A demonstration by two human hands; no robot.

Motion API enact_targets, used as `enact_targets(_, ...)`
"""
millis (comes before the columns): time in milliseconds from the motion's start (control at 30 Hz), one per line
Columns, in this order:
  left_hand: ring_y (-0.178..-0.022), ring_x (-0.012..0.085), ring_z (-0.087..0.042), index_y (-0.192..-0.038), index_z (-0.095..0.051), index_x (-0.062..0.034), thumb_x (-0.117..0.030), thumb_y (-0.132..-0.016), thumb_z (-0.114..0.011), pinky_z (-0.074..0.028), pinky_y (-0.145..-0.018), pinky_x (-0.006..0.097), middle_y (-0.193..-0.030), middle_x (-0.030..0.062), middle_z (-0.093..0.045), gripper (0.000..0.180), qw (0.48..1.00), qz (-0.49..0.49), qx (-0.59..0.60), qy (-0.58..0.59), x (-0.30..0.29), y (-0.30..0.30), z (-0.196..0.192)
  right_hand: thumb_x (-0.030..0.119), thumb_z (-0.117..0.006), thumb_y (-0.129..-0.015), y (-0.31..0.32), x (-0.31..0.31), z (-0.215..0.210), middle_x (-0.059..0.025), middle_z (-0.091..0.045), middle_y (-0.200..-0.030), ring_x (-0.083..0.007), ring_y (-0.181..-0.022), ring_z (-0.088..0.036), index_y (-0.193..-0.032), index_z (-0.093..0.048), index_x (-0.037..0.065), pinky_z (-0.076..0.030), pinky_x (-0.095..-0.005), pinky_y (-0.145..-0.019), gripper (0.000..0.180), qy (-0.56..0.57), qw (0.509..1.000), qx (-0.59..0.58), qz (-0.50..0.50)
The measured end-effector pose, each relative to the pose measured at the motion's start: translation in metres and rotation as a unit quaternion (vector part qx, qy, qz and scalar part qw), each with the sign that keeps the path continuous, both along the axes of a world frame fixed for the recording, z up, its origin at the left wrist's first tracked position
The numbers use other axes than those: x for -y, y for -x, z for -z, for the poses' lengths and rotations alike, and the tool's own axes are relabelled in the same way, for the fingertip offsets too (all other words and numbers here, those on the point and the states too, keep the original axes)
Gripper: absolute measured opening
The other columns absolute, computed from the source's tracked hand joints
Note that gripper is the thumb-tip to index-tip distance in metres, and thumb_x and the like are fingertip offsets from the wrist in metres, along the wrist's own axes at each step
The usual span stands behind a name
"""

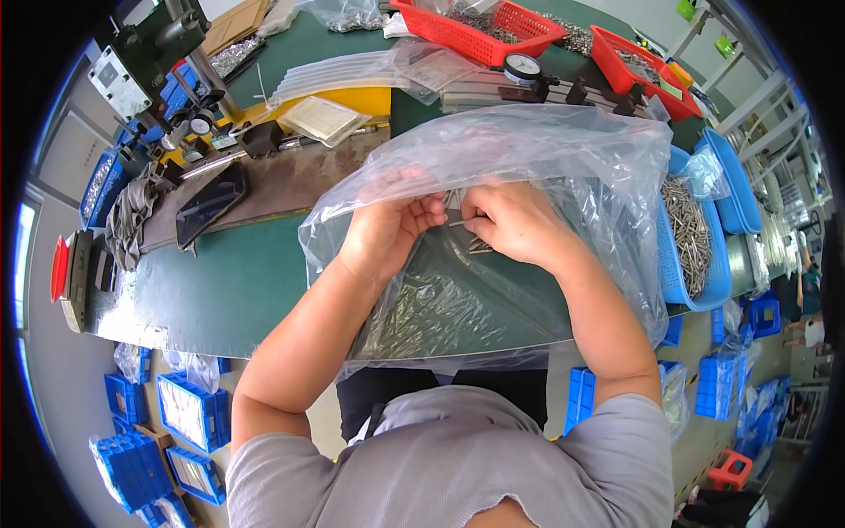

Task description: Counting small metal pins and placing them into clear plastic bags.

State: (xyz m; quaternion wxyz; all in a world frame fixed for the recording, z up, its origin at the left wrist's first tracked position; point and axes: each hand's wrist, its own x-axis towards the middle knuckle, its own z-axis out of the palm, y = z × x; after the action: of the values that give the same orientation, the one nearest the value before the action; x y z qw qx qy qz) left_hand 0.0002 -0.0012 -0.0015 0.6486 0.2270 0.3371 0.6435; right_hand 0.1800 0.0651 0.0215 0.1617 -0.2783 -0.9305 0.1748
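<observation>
- One large clear plastic bag (493, 158) is spread on the green desk (229, 290), directly in front of the person; its near edge hangs over the desk edge and its far side billows up over both hands.
- The left hand (387, 231) is curled, its fingers gripping a fold of the bag film at the mouth.
- The right hand (510, 224) is closed in a pinch on one thin metal pin (457, 223), held level between the two hands.
- A loose heap of further pins (422, 312) is seen through the film in the near part of the bag; no count is possible.
- It is judged that the step is best done with the film held taut by the left hand, so the mouth is kept open, and with pins taken singly, so none is caught in a fold.
- To the right, one blue basket (695, 295) of like pins is set touching the bag; a second blue basket (735, 189) lies behind it.
- At the far edge, two red baskets (528, 26) of metal parts and one dial gauge (523, 67) are noted.
- At the far left, one press-like machine (145, 53) is noted.
</observation>
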Motion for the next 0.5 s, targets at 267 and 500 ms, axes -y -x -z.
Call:
enact_targets(267, -0.068, 0.0149, -0.058, -0.092, -0.056, -0.0021, -0.011, -0.084, -0.055, -0.05, -0.064, 0.029, -0.079, 0.0078, -0.06, 0.011, 1.0, 0.019, -0.021, 0.002, -0.001, 0.001, 0.002, 0.013, -0.062, -0.071, 0.001, 0.003, 0.004, -0.0103, -0.056, -0.078, -0.0312, -0.077, -0.056, -0.076, -0.056, 0.006, -0.045, -0.0399, -0.066, 0.01, -0.012, 1.0, -0.021, -0.008)
enact_targets(500, -0.068, 0.0153, -0.058, -0.093, -0.056, -0.0017, -0.01, -0.085, -0.055, -0.05, -0.064, 0.029, -0.081, 0.0087, -0.061, 0.012, 0.999, 0.026, -0.024, 0.0, -0.001, 0.001, 0.001, 0.01, -0.059, -0.074, 0.0, 0.001, 0.009, -0.0119, -0.056, -0.079, -0.0322, -0.077, -0.056, -0.078, -0.055, 0.006, -0.044, -0.0414, -0.066, 0.007, -0.032, 0.999, -0.012, -0.016)
